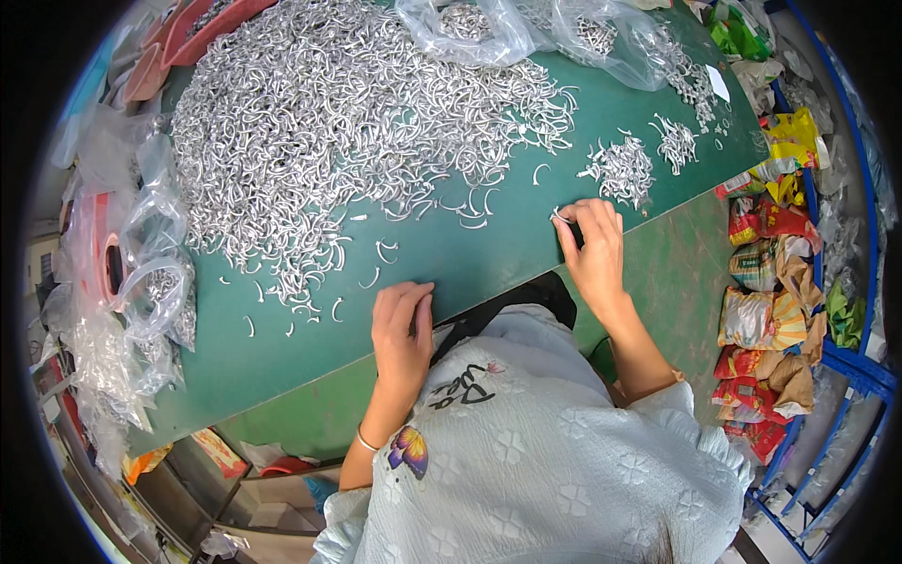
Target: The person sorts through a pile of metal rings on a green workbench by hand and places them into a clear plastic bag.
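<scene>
A small curved silvery metal piece (561,216) is pinched between the thumb and forefinger of my right hand (594,249), just above the green tabletop near its front edge. My left hand (402,334) is at the table edge in front of my body, its fingers curled toward the thumb; whatever may be between the tips is hidden. A big heap of curved silvery metal pieces (310,113) spreads over the far left of the table. Beyond my right hand lies a small pile of pieces (620,171), with a smaller pile (676,144) beside it. One loose curved piece (540,174) lies apart.
Clear plastic bags (465,33) holding metal pieces line the far edge. More plastic bags (155,263) hang over the left end, near a pink container (202,33). On the right, colourful packages (761,315) are stacked by a blue metal rack (860,376).
</scene>
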Demonstrator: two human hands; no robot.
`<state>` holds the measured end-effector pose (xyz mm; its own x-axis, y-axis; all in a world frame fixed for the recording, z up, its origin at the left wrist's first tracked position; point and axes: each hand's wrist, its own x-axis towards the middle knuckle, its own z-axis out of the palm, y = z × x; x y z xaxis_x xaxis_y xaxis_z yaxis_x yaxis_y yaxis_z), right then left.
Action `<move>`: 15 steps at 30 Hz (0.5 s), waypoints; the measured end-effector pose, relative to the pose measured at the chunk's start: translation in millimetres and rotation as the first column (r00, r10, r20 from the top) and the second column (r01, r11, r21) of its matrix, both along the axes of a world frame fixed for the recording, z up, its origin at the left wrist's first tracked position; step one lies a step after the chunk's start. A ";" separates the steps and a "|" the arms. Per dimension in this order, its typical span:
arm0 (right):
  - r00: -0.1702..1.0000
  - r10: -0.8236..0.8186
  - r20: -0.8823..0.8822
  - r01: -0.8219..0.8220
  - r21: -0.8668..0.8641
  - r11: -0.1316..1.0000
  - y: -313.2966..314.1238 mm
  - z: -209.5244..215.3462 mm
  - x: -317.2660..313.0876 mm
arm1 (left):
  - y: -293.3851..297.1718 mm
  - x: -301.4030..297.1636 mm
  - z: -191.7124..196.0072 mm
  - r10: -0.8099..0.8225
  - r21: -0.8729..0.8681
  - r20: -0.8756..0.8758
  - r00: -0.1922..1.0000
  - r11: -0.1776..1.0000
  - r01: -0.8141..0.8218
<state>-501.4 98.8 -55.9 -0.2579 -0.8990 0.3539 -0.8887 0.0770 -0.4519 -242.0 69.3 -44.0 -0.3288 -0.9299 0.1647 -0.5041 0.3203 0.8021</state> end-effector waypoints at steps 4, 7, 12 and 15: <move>0.999 -0.028 0.028 0.029 -0.035 0.999 -8.4 5.1 3.3 | -6.9 -13.0 -1.2 -0.125 -0.098 0.097 0.987 0.986 0.134; 0.996 -0.018 -0.085 0.017 -0.008 1.000 -36.1 10.6 17.1 | -26.8 -45.4 6.7 -0.245 -0.207 0.263 0.933 0.930 0.303; 0.979 0.204 0.025 -0.206 0.116 0.972 -44.3 0.6 54.7 | -48.7 -50.4 -8.6 -0.247 -0.199 0.507 0.826 0.899 0.391; 0.895 0.384 0.228 -0.413 0.091 0.906 -28.6 -1.9 76.9 | -42.3 -29.1 -13.7 -0.224 -0.181 0.463 0.857 0.923 0.339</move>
<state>-424.5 70.1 -57.9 0.0794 -0.9762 0.2020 -0.7492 -0.1921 -0.6339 -271.1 27.0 -57.8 -0.6610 -0.7334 0.1588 -0.6340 0.6590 0.4046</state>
